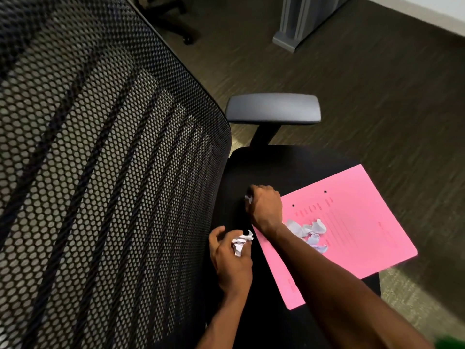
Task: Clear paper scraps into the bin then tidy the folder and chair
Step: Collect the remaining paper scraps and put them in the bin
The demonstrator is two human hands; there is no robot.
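Right now the fingers of the right hand (264, 207) are curled down onto the black fabric seat (276, 167) of the office chair, pinching a small white paper scrap (248, 198) that peeks out at the fingertips, just beside the near corner of the folder. The left hand (230, 255) sits a little closer to the body, fingers and thumb cupped round a crumpled white wad of paper (241, 241) it is keeping as a store.

Further out, a flat pink card folder (357, 222) lies across the seat, its far corner overhanging the front edge. A loose cluster of torn white and pale blue scraps (310, 231) rests on it, partly hidden behind the right forearm. Behind the hands rises the black mesh backrest (100, 159), with a grey padded armrest (273, 108) beyond the seat. No bin is in view.

These scraps look featherlight and soft, likely to flutter or slip from a loose grip, so pinching each one and packing it into a closed fist seems wise. The folder looks thin and bendy; I would take it along one long edge, perhaps tipping it like a tray so the remaining bits slide off together.
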